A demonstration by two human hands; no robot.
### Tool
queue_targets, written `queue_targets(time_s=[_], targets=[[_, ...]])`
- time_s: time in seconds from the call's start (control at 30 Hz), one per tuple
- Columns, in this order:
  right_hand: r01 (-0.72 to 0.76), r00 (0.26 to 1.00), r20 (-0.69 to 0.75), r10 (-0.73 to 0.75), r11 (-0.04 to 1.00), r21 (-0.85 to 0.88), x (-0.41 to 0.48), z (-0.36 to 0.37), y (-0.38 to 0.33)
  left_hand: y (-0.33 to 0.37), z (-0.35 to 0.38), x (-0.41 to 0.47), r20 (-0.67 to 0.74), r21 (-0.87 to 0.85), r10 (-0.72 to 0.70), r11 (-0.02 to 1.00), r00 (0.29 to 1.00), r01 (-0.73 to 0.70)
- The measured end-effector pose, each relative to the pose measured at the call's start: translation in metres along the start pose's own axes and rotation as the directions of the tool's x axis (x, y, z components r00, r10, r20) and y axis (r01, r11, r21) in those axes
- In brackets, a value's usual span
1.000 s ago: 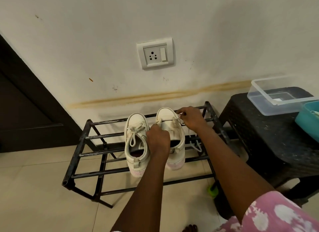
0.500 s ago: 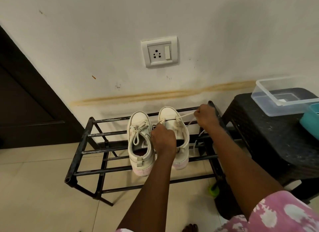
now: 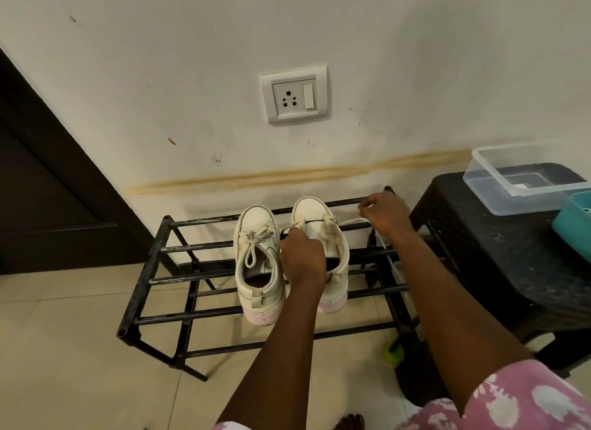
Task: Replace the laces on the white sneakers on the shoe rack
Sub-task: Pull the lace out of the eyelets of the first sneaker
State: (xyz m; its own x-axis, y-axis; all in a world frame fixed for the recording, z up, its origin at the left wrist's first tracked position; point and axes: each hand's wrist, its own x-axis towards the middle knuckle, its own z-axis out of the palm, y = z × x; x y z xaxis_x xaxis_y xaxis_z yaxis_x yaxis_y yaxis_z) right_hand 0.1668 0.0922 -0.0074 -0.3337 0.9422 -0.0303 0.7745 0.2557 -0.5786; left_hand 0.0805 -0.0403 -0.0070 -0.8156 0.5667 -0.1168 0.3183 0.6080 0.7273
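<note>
There were two white sneakers, a left sneaker (image 3: pixel 259 263) and a right sneaker (image 3: pixel 315 212), and two laces, a tied lace (image 3: pixel 252 253) and a loose lace (image 3: pixel 350 221). One shoe rack (image 3: pixel 143 279), one wall socket (image 3: pixel 294 98), one worktop (image 3: pixel 479 237), one clear tub (image 3: pixel 511 199), one teal tub (image 3: pixel 572 224) and two grips, a left grip (image 3: pixel 302 260) and a right grip (image 3: pixel 383 215), were also there.

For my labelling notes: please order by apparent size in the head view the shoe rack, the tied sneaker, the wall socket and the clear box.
1. shoe rack
2. clear box and tied sneaker: look alike; box partly hidden
3. wall socket
</note>
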Motion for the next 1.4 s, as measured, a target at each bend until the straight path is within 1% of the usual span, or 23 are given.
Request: queue_targets(time_s=[0.07, 0.13, 0.2, 0.3, 0.4, 0.5, 0.57, 0.63, 0.73, 0.77, 0.83, 0.87, 0.93, 1.0, 1.07, 1.13, 1.2, 1.27, 1.4], targets=[[0.037, 0.992, 0.114, -0.047, 0.995, 0.087, -0.002, 0.014, -0.014, 0.0, 0.0, 0.0, 0.003, 0.002, 0.0, 1.0, 1.0, 0.0], [0.077, 0.978, 0.187, -0.094, 0.993, 0.095, -0.002, 0.026, -0.024, 0.0, 0.0, 0.0, 0.005, -0.001, -0.001, 1.0, 1.0, 0.002], [0.122, 0.972, 0.197, -0.13, 0.991, 0.051, -0.002, 0.029, -0.03, 0.0, -0.001, 0.0, 0.003, -0.009, 0.0, 1.0, 1.0, 0.0], [0.132, 0.977, 0.165, -0.134, 0.991, 0.025, 0.001, 0.029, -0.032, -0.001, 0.0, -0.001, -0.006, -0.009, 0.004, 1.0, 1.0, -0.004], [0.067, 0.989, 0.133, -0.066, 0.998, -0.005, 0.003, 0.032, -0.026, -0.001, 0.001, -0.001, -0.008, -0.011, 0.005, 1.0, 1.0, -0.005], [-0.028, 0.999, 0.027, 0.029, 1.0, -0.012, 0.004, 0.029, -0.01, -0.001, 0.002, -0.001, -0.012, -0.016, 0.004, 1.0, 1.0, -0.004], [-0.097, 0.994, -0.039, 0.098, 0.995, 0.021, 0.003, 0.022, 0.003, -0.001, 0.002, -0.001, -0.017, -0.018, 0.004, 1.0, 1.0, -0.004], [-0.18, 0.977, -0.095, 0.189, 0.98, 0.089, 0.002, 0.014, 0.02, -0.001, 0.002, 0.0, -0.019, -0.028, 0.003, 1.0, 1.0, -0.003], [-0.319, 0.925, -0.153, 0.347, 0.93, 0.183, 0.0, -0.002, 0.039, -0.002, 0.003, 0.0, -0.02, -0.031, 0.007, 0.999, 1.0, -0.007], [-0.354, 0.906, -0.177, 0.384, 0.918, 0.178, 0.0, -0.006, 0.044, -0.003, 0.004, 0.001, -0.019, -0.036, 0.006, 0.999, 1.0, -0.007], [-0.393, 0.876, -0.253, 0.411, 0.911, 0.121, -0.004, -0.011, 0.048, -0.003, 0.004, 0.001, -0.015, -0.039, 0.002, 0.999, 1.0, -0.003], [-0.398, 0.87, -0.277, 0.407, 0.913, 0.091, -0.005, -0.011, 0.047, -0.003, 0.004, 0.001, -0.013, -0.036, 0.0, 0.999, 1.0, 0.0], [-0.347, 0.898, -0.27, 0.347, 0.937, 0.048, -0.005, -0.008, 0.039, -0.003, 0.004, 0.003, -0.011, -0.033, -0.006, 0.999, 1.0, 0.006], [-0.243, 0.96, -0.147, 0.24, 0.97, -0.005, -0.001, -0.004, 0.024, -0.003, 0.004, 0.003, -0.012, -0.03, -0.004, 1.0, 1.0, 0.003], [-0.117, 0.993, 0.005, 0.118, 0.993, -0.033, 0.001, 0.003, 0.009, -0.002, 0.004, 0.003, -0.013, -0.025, 0.003, 1.0, 1.0, -0.003], [-0.039, 0.992, 0.124, 0.033, 0.998, 0.039, 0.0, 0.013, -0.006, -0.002, 0.003, 0.003, -0.011, -0.021, 0.004, 1.0, 1.0, -0.004], [0.024, 0.983, 0.181, -0.04, 0.996, 0.089, -0.002, 0.022, -0.02, -0.002, 0.002, 0.002, -0.009, -0.02, 0.004, 1.0, 1.0, -0.004], [0.068, 0.973, 0.214, -0.085, 0.994, 0.088, -0.003, 0.029, -0.028, -0.002, 0.002, 0.001, -0.008, -0.024, 0.008, 1.0, 1.0, -0.008], [0.083, 0.985, 0.145, -0.091, 0.995, 0.062, -0.001, 0.031, -0.033, -0.002, 0.003, 0.001, -0.008, -0.019, 0.01, 1.0, 1.0, -0.01]])
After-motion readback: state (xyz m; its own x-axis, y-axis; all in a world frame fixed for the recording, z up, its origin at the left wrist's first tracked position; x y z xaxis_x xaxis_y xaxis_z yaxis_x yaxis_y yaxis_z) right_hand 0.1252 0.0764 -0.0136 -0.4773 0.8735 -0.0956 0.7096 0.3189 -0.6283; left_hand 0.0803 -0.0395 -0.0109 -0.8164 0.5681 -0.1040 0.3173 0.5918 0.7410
